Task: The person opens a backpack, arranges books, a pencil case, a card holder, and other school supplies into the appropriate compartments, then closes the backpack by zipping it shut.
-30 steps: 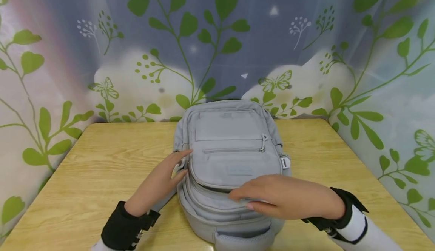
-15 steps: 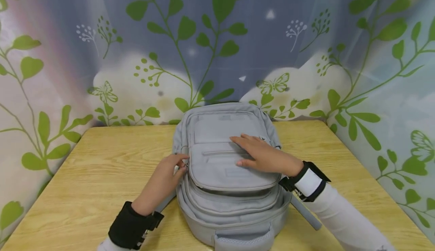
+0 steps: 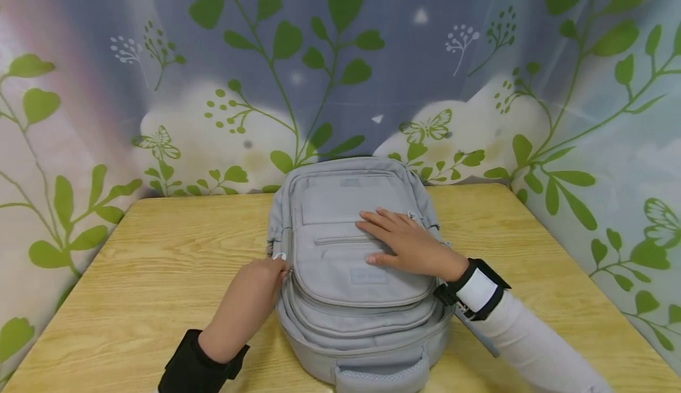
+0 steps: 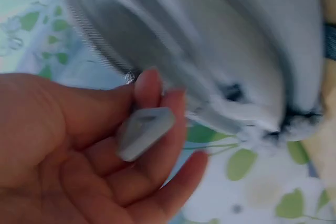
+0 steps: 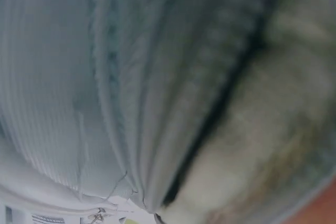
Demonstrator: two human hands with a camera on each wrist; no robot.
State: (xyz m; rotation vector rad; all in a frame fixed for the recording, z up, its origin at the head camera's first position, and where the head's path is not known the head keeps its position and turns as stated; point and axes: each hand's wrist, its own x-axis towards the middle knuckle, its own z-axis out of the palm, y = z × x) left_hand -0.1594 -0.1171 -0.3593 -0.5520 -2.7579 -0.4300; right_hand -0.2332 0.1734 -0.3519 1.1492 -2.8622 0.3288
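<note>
A light grey backpack [image 3: 340, 286] lies front side up on the table, its carry handle [image 3: 383, 378] toward me. My left hand [image 3: 252, 286] is at the backpack's left side. In the left wrist view, its thumb and fingers pinch a grey zipper pull [image 4: 144, 132], with the metal slider [image 4: 129, 78] just beyond the fingertips. That zipper's teeth [image 4: 89, 35] edge an open gap. My right hand [image 3: 407, 242] rests on the front panel with fingers extended, partly covering a short zipper [image 3: 340, 240]. In the right wrist view, only blurred grey fabric folds [image 5: 142, 77] show clearly.
The wooden table [image 3: 186, 233] extends on both sides of the backpack. A curtain [image 3: 340, 74] printed with leaves and butterflies hangs behind and along both sides. A grey strap [image 3: 479, 334] sticks out below the right forearm.
My right hand has moved up from the pocket's lower opening onto the front panel. My left hand has taken the zipper pull and shifted slightly toward me; the front panel's lower gap looks narrower.
</note>
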